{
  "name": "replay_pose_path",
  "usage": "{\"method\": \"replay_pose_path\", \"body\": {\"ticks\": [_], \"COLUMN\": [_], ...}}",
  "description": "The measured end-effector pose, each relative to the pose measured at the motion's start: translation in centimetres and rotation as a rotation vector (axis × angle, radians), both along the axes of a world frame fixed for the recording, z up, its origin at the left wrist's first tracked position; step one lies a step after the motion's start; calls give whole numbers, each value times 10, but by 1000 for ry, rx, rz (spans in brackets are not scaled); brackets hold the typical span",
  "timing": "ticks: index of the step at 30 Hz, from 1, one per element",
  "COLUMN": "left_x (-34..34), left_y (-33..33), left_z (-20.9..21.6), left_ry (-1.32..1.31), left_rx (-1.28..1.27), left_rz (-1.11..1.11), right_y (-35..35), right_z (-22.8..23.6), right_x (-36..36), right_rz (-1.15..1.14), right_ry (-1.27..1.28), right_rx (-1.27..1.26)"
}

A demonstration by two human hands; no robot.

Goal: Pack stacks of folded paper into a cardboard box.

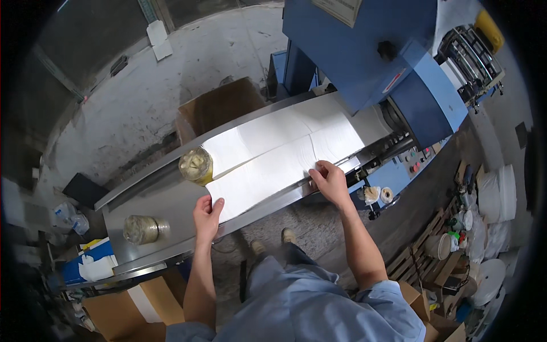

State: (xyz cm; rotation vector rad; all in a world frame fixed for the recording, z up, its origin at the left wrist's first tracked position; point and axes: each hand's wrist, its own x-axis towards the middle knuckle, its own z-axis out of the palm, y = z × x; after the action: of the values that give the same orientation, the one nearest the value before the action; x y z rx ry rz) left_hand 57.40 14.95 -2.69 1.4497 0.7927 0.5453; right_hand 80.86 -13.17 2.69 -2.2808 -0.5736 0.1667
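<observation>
Two rows of overlapping white paper sheets [273, 165] lie along a metal conveyor table [182, 214] that runs out of a blue machine [353, 51]. My left hand [207, 219] grips the left end of the near row, its thumb against the paper. My right hand [330, 181] is closed at the near edge of the same row, thumb and fingertips pinched on the sheets. A yellowish wrapped cylinder [195, 165] stands against the left end of the far row. Another wrapped cylinder [141, 229] lies farther left on the metal surface.
An open cardboard box [222, 105] stands beyond the conveyor. Another carton [134, 305] is at lower left, near a blue-and-white package [94, 263]. A button panel [415, 159] and two small rolls [379, 195] sit at right. Pallets and buckets [437, 247] crowd the right floor.
</observation>
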Motion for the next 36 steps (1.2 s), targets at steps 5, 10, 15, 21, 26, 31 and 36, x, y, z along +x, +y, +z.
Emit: {"method": "replay_pose_path", "body": {"ticks": [5, 10, 15, 21, 26, 31, 36], "left_x": [-7, -19, -23, -19, -39, -91, -122], "left_y": [6, 20, 28, 25, 39, 81, 114], "left_z": [-10, -4, -13, -6, -15, -9, -5], "left_ry": [-19, 13, -9, 74, 123, 185, 175], "left_rx": [59, 4, 64, 185, 275, 283, 196], "left_rz": [-5, -9, 74, 100, 150, 278, 277], "right_y": [9, 19, 26, 43, 64, 92, 102], "right_z": [-31, -33, -29, 0, -8, -54, -86], "right_x": [-3, -20, -30, -28, -40, -64, -19], "right_rz": [81, 128, 131, 195, 196, 318, 334], "right_ry": [46, 84, 60, -226, -94, 37, 190], "right_rx": [67, 44, 47, -95, -79, 108, 291]}}
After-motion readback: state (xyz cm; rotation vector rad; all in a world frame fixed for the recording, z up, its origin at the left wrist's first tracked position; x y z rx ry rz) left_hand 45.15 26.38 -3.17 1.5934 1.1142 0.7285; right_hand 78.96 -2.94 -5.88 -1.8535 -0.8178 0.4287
